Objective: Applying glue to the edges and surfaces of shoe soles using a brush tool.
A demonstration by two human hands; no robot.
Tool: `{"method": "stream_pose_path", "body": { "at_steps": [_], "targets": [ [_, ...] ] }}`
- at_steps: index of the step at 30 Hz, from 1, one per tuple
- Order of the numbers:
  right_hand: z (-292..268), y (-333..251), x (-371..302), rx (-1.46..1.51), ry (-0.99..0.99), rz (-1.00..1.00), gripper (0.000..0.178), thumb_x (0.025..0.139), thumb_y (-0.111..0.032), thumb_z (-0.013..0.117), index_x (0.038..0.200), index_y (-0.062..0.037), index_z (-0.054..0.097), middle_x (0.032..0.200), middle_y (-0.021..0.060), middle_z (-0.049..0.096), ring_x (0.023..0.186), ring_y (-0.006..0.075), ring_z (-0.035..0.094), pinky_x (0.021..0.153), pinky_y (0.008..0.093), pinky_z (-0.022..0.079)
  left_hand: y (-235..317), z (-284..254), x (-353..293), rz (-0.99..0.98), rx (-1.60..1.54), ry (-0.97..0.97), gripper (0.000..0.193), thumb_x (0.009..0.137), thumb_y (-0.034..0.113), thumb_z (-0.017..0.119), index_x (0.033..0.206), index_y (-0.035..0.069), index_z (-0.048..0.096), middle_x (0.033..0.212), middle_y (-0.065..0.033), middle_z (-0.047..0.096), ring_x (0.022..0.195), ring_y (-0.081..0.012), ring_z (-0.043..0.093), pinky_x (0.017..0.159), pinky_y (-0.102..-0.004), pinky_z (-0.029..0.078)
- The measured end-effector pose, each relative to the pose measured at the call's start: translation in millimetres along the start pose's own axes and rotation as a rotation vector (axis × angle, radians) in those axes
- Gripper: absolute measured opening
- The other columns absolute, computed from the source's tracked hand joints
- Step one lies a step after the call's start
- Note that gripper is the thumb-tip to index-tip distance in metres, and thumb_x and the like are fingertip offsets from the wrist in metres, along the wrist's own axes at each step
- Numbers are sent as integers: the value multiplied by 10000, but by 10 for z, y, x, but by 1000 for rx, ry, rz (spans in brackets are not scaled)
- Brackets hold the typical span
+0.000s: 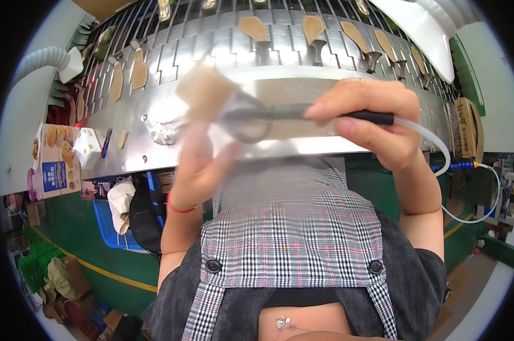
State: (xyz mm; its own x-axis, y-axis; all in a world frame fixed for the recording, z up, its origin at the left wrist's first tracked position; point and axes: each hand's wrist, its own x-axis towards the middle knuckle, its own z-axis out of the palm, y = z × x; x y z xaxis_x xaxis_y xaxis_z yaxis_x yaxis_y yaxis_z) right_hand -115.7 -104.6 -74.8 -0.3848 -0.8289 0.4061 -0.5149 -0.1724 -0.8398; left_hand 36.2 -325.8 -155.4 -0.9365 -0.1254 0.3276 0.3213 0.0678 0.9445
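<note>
My right hand (379, 116) is closed around a black pen-like tool (371, 117), with a pale flexible hose (427, 133) running from its back end. The tool's front part points left and is blurred. Opposite it, my left hand (195, 156) is smeared by motion, and a red string bracelet circles its wrist. At its fingers is a blurred tan shoe sole (206, 94), seemingly in its grip. A dark curved shape between sole and tool is too blurred to make out. Both hands are raised above the near edge of the metal bench (126, 162).
Beyond the bench, a slatted metal conveyor (280, 48) carries several tan soles (313, 29) with dark heels. Crumpled foil (165, 132), pens (106, 143) and a white tissue box (87, 148) lie left. White hoods (70, 67) flank the line. A cardboard box (464, 128) stands right.
</note>
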Motion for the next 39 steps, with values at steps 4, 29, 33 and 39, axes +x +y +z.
{"method": "stream_pose_path", "body": {
  "at_steps": [4, 29, 33, 39],
  "targets": [
    [281, -131, -56, -174, 139, -40, 197, 816, -25, 659, 1000, -10, 725, 745, 87, 684, 640, 145, 650, 569, 251, 483, -166, 167, 29, -56, 238, 73, 413, 862, -40, 583, 1254, -2, 460, 1254, -150, 511, 1178, -268, 487, 1055, -416, 337],
    [212, -169, -55, -177, -137, -210, 147, 797, -165, 649, 838, -89, 768, 854, 167, 719, 670, 224, 679, 556, 294, 516, -40, 34, 7, 32, 345, 180, 250, 785, 116, 766, 982, 8, 656, 842, -88, 685, 715, -159, 660, 652, -282, 507],
    [127, -281, -19, -254, -119, -216, 200, 788, -226, 637, 851, -88, 767, 866, 164, 717, 655, 219, 668, 549, 286, 504, -112, -80, -131, -95, 95, 104, 262, 836, 51, 731, 1058, -59, 645, 939, -86, 714, 885, -167, 683, 728, -299, 529],
    [146, -337, -115, -331, -155, -211, 127, 769, -202, 674, 835, -125, 749, 895, 151, 718, 673, 241, 667, 554, 304, 513, -146, -147, -261, 23, 331, 79, 379, 830, 70, 743, 1157, -44, 590, 1060, -110, 684, 935, -201, 666, 849, -328, 496]
  ]
}}
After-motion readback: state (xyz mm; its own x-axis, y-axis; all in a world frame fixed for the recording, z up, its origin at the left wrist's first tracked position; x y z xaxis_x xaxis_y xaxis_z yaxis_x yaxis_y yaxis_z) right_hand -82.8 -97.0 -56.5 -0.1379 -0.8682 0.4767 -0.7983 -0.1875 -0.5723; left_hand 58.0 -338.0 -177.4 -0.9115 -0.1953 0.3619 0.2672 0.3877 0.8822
